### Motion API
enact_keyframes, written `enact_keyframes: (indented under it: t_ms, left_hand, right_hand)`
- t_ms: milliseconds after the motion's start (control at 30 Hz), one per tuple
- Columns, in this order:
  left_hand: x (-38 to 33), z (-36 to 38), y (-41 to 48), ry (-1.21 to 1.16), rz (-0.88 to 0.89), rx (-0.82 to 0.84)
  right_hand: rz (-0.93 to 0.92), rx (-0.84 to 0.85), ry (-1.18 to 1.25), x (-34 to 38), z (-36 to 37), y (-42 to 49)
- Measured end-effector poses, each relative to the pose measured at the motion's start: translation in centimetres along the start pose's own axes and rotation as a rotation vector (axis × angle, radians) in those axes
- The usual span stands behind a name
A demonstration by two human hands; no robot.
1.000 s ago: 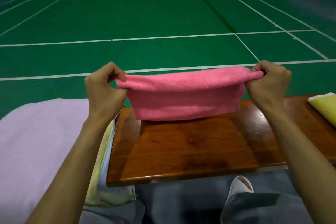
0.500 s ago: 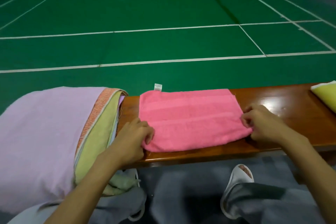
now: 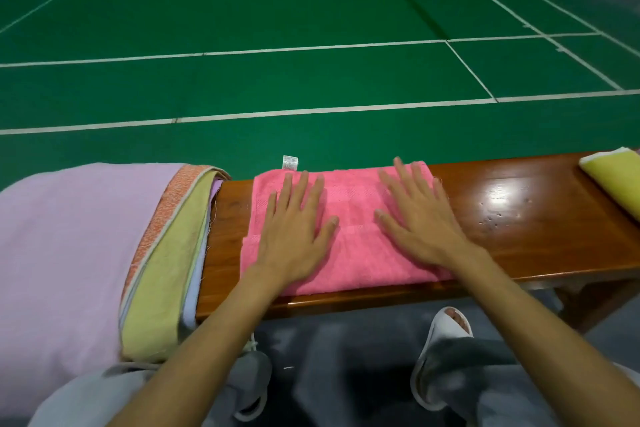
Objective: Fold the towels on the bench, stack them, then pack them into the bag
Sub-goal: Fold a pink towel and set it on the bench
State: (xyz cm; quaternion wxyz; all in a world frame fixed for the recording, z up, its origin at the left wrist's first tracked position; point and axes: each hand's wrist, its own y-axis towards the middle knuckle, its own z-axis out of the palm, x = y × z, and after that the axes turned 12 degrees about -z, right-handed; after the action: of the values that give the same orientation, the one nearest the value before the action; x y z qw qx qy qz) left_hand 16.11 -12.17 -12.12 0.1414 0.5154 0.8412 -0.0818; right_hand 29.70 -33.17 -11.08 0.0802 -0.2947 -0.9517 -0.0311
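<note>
A folded pink towel [image 3: 349,253] lies flat on the wooden bench [image 3: 512,218], its white label sticking out at the far edge. My left hand [image 3: 294,225] presses flat on the towel's left half with fingers spread. On the right half my right hand [image 3: 419,215] lies flat too, fingers straight. A pile of unfolded towels, lilac [image 3: 69,239] on top with orange-trimmed and yellow-green layers [image 3: 166,253] under it, covers the bench's left end. A folded yellow towel [image 3: 616,177] lies at the bench's right end. No bag is in view.
Bare bench top shows between the pink towel and the yellow one. Beyond the bench spreads a green court floor [image 3: 311,10] with white lines. Below the bench's near edge are my grey-trousered legs and a white slipper [image 3: 443,333].
The pink towel went from held up in the air to lying folded on the bench. Both hands let go of its near corners and now lie flat on top.
</note>
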Motion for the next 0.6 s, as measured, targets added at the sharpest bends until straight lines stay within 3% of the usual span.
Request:
enact_keyframes:
  t_ms: [100, 400, 467, 600]
  left_hand:
    - [0.9, 2.0, 0.5, 0.112, -0.076, 0.052]
    - [2.3, 2.2, 0.2, 0.158, -0.157, 0.006]
    - [2.2, 2.4, 0.2, 0.164, -0.157, 0.006]
    - [1.1, 2.1, 0.0, 0.154, -0.128, -0.022]
  right_hand:
    - [0.003, 0.094, -0.036, -0.2, 2.5, -0.2]
    - [0.114, 0.034, -0.059, -2.9, 2.9, -1.3]
    - [0.179, -0.049, -0.01, -2.8, 2.8, -1.5]
    - [0.451, -0.38, -0.021, -3.2, 1.7, -1.8]
